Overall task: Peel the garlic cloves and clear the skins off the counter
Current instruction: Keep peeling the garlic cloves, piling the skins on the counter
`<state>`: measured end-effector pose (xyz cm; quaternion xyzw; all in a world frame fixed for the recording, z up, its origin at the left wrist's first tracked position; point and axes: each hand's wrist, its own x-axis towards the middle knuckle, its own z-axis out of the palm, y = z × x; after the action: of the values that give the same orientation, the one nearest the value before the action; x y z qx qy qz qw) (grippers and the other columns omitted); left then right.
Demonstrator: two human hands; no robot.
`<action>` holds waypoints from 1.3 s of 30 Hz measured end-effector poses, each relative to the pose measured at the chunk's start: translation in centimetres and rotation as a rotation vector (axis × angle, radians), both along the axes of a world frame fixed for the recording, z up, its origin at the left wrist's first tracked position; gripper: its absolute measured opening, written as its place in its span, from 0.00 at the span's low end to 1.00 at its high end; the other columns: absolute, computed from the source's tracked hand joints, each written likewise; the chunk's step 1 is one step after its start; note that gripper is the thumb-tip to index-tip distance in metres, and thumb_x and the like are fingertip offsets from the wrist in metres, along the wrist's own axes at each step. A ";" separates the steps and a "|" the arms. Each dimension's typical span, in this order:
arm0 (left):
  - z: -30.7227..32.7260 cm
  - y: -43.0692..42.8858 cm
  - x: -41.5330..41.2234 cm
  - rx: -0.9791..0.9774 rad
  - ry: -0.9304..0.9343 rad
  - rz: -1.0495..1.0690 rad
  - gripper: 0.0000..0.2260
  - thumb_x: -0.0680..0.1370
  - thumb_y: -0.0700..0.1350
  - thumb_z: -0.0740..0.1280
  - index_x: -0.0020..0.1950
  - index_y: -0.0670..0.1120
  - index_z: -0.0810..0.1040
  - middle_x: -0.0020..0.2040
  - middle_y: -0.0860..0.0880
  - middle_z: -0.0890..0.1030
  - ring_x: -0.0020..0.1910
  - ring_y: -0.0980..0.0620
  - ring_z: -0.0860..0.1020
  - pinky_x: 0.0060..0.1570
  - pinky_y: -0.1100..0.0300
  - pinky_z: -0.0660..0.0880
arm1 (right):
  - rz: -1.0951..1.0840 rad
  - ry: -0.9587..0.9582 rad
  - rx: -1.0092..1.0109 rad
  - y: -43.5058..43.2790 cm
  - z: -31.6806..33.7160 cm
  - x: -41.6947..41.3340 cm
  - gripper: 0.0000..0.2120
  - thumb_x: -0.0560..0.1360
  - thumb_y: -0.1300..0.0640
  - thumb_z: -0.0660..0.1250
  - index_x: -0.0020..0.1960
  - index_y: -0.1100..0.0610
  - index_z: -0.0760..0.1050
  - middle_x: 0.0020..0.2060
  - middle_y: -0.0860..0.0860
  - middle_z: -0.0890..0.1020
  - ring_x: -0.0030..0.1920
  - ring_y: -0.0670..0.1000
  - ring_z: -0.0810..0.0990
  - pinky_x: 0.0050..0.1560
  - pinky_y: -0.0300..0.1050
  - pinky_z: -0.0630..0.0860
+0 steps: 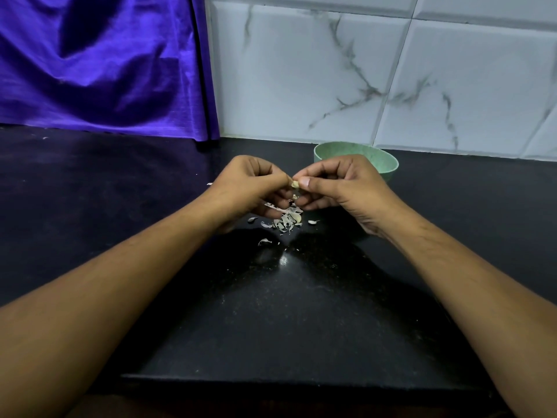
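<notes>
At the far left, a purple cloth (105, 64) hangs down to the black counter (271, 312), well apart from the work and playing no part in it. Your left hand (250, 188) is held above the counter with its fingers curled, thumb and forefinger pinching one end of the garlic clove (295, 184) so that it cannot turn. The clove sits between both hands, directly over the pile of skins (286, 220), a position that lets loosened pieces drop into one spot for easier clearing. A few strays lie beside the pile, so clearing is not yet done. Your right hand (340, 188) is likewise curled, its thumb and forefinger nipping the clove's other end, judged to be the stripping grip. Just behind that hand stands the green bowl (382, 162), near enough to receive peeled cloves; its contents cannot be made out.
</notes>
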<state>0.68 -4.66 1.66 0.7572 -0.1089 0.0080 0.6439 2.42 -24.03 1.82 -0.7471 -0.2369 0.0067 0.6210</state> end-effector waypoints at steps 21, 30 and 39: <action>0.0 0.1 -0.1 -0.040 -0.039 -0.034 0.06 0.82 0.39 0.66 0.47 0.43 0.82 0.39 0.47 0.83 0.37 0.52 0.82 0.34 0.56 0.81 | -0.009 -0.032 0.152 0.1 -0.1 0.1 0.06 0.77 0.64 0.72 0.54 0.60 0.83 0.41 0.58 0.86 0.45 0.54 0.85 0.50 0.52 0.85; 0.0 0.4 0.2 -0.027 -0.095 -0.039 0.09 0.80 0.47 0.72 0.45 0.42 0.82 0.42 0.46 0.83 0.39 0.51 0.82 0.37 0.54 0.82 | -0.038 -0.167 0.045 0.1 -0.3 0.3 0.07 0.75 0.67 0.75 0.52 0.60 0.84 0.42 0.54 0.87 0.42 0.48 0.85 0.46 0.44 0.83; -0.1 0.6 0.2 -0.016 -0.096 -0.047 0.07 0.81 0.40 0.71 0.53 0.36 0.82 0.44 0.44 0.85 0.38 0.53 0.83 0.35 0.56 0.82 | -0.046 -0.228 0.013 -0.1 -0.2 0.5 0.06 0.74 0.66 0.76 0.51 0.62 0.84 0.41 0.53 0.88 0.40 0.47 0.85 0.43 0.39 0.81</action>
<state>0.85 -4.07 1.60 0.7482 -0.1574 0.0301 0.6439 2.89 -24.09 1.63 -0.7443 -0.2889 -0.0941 0.5947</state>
